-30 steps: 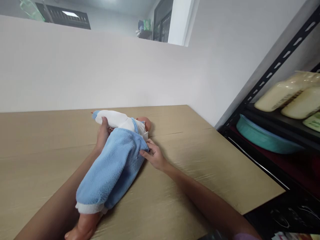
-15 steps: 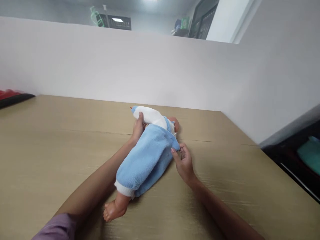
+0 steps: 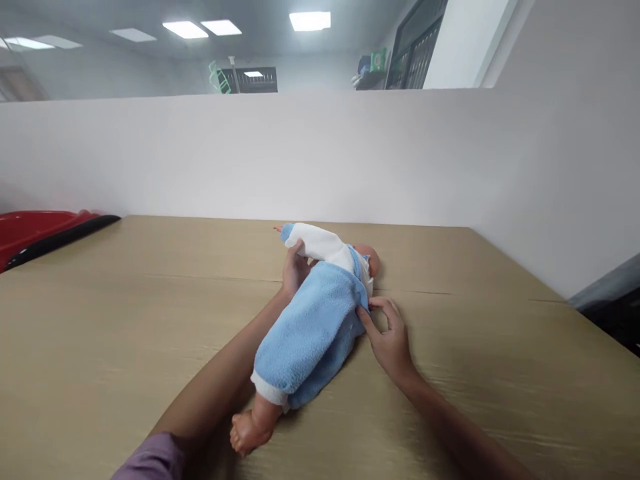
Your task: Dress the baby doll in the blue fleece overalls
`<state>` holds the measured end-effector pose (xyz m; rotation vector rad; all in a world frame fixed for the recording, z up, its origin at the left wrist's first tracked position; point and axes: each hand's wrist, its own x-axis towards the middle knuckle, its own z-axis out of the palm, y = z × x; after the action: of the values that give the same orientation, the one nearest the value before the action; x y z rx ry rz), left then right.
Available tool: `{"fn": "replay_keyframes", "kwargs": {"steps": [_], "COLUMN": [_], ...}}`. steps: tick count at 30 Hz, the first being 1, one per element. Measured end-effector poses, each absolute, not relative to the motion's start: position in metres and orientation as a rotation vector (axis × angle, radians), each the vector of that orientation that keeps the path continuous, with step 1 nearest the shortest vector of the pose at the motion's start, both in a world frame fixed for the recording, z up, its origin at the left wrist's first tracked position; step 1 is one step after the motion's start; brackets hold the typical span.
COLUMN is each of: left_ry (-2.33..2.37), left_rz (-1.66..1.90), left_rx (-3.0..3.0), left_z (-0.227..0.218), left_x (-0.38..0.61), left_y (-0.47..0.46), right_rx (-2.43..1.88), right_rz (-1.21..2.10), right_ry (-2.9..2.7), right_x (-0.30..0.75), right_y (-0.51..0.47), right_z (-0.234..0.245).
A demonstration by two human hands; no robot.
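Observation:
A baby doll (image 3: pixel 310 333) lies on its side on the table, its head (image 3: pixel 369 259) pointing away from me and a bare foot (image 3: pixel 250 427) toward me. It wears fuzzy light-blue overalls (image 3: pixel 313 320) over a white long-sleeved top (image 3: pixel 323 243) with a blue cuff. My left hand (image 3: pixel 296 268) is closed around the doll's sleeved arm and front, with most fingers hidden behind it. At the doll's back, my right hand (image 3: pixel 393 333) pinches the upper edge of the overalls between thumb and fingers.
The brown table (image 3: pixel 125 333) has a seam running across it. Behind it rises a white wall (image 3: pixel 250 153) with a window above. A red object with black edging (image 3: pixel 50 230) is at the far left, and a dark object (image 3: pixel 617 320) stands beyond the right edge.
My view has tilted up and turned slightly left, so the doll and hands appear further right. My right hand's fingers have shifted slightly at the edge of the overalls.

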<state>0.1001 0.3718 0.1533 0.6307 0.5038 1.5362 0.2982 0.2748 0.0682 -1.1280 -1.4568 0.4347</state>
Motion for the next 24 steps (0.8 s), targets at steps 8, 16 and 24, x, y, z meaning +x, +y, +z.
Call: {"fn": "replay_keyframes", "kwargs": {"steps": [8, 16, 24], "left_ry": [0.398, 0.381, 0.343], "left_rz": [1.706, 1.612, 1.428], "left_rx": [0.904, 1.176, 1.899], "left_z": [0.193, 0.199, 0.201], "left_x": [0.076, 0.081, 0.088], "left_y": [0.361, 0.345, 0.322], "right_rx": [-1.010, -1.020, -1.094], "right_rz": [0.510, 0.589, 0.620], "right_ry": [-1.525, -1.523, -1.377], "right_x": [0.298, 0.302, 0.296], "right_y": [0.278, 0.282, 0.263], "right_z": [0.073, 0.074, 0.084]}}
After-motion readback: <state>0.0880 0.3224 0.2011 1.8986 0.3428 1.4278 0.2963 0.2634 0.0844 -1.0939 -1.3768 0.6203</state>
